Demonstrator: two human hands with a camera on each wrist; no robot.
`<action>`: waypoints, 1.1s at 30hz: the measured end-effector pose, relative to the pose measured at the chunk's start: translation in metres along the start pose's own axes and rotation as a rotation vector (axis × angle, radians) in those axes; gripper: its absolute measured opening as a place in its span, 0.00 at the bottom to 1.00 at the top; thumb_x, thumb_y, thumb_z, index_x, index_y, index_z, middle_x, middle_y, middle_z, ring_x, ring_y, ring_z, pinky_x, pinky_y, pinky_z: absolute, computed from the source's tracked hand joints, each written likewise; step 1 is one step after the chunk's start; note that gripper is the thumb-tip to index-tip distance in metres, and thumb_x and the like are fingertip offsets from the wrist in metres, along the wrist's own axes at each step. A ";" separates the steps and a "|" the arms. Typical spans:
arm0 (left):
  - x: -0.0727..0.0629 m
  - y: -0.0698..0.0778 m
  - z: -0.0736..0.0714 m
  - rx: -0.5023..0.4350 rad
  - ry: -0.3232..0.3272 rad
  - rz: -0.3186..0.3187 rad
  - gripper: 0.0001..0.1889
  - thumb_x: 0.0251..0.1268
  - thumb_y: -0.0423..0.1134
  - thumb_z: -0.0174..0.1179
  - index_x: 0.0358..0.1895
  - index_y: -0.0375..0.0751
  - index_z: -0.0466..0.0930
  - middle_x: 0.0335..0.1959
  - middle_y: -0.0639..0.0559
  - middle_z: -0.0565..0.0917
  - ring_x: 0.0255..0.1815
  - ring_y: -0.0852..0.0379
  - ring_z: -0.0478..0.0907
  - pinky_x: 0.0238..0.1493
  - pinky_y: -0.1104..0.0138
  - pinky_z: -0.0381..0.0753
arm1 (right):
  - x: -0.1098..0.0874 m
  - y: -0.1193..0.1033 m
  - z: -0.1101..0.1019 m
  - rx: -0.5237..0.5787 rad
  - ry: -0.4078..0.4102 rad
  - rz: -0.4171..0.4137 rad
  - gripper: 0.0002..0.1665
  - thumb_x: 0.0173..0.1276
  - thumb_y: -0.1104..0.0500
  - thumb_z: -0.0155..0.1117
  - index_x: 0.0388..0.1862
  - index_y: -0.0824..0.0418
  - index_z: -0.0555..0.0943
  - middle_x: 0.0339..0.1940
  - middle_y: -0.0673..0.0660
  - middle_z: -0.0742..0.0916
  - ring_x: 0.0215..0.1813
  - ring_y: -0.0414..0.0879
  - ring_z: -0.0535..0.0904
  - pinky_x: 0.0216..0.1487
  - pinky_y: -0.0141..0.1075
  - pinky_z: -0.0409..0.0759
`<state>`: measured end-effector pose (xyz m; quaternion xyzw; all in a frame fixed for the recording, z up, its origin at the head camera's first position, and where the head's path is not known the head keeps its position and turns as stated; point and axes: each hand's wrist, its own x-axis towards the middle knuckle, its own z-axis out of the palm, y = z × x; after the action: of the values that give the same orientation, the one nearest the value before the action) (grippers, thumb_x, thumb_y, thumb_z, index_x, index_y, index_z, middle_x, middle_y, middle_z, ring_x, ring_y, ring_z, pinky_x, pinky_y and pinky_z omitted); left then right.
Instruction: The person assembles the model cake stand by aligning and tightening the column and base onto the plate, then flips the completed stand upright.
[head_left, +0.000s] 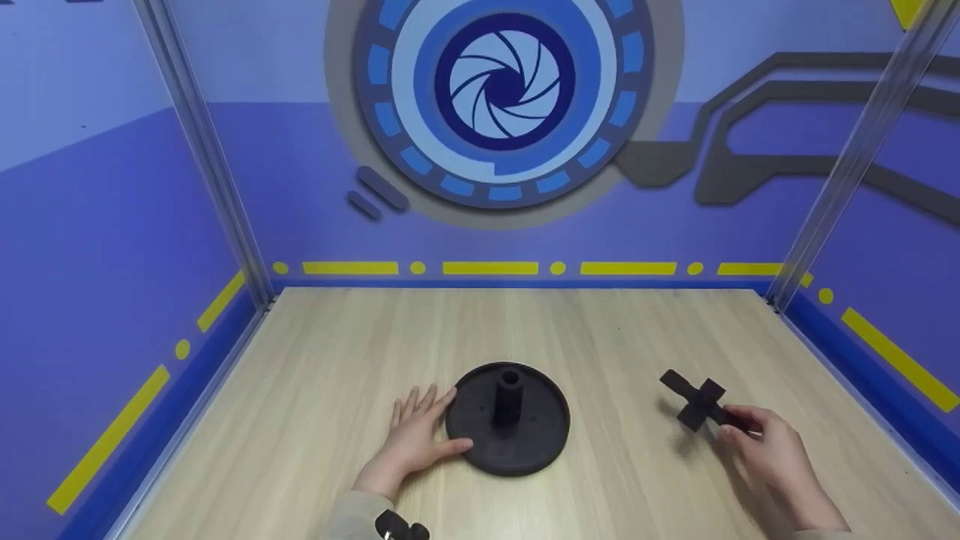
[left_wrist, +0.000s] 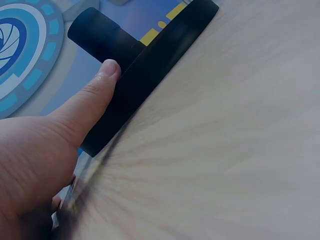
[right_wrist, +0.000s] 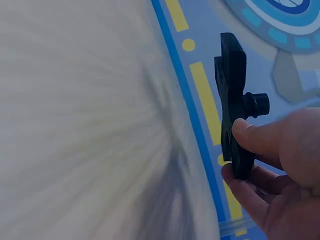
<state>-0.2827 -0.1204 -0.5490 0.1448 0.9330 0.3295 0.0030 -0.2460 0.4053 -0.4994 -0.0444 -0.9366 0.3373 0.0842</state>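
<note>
A round black base [head_left: 536, 446] with a raised rim lies flat on the wooden table, and a hollow post [head_left: 508, 403] stands up from its middle. At its left edge rests my left hand [head_left: 414, 442], fingers spread and straight, with the thumb [left_wrist: 87, 102] laid over the rim in the left wrist view. Off to the right, my right hand [head_left: 776, 454] pinches a black cross-shaped piece [head_left: 701, 405] by one arm, between thumb and fingers. The piece is held above the table, its shadow below it. A short round peg [right_wrist: 259, 105] sticks out of its centre in the right wrist view.
The light wooden table [head_left: 360, 345] is enclosed by blue printed panels [head_left: 480, 244] at the back and both sides. Metal posts [head_left: 225, 195] stand at the back corners. A black wrist strap fitting [head_left: 401, 525] sits on the left sleeve.
</note>
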 end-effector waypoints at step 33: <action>-0.001 0.000 0.000 0.005 -0.006 0.006 0.52 0.56 0.68 0.69 0.80 0.48 0.62 0.82 0.31 0.56 0.84 0.26 0.42 0.81 0.31 0.34 | 0.007 -0.069 0.014 0.333 -0.018 -0.028 0.19 0.80 0.59 0.58 0.59 0.71 0.83 0.49 0.65 0.91 0.37 0.33 0.87 0.44 0.24 0.87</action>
<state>-0.2817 -0.1210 -0.5488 0.1485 0.9333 0.3269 0.0045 -0.2573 0.3446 -0.4647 -0.0138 -0.8690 0.4871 0.0865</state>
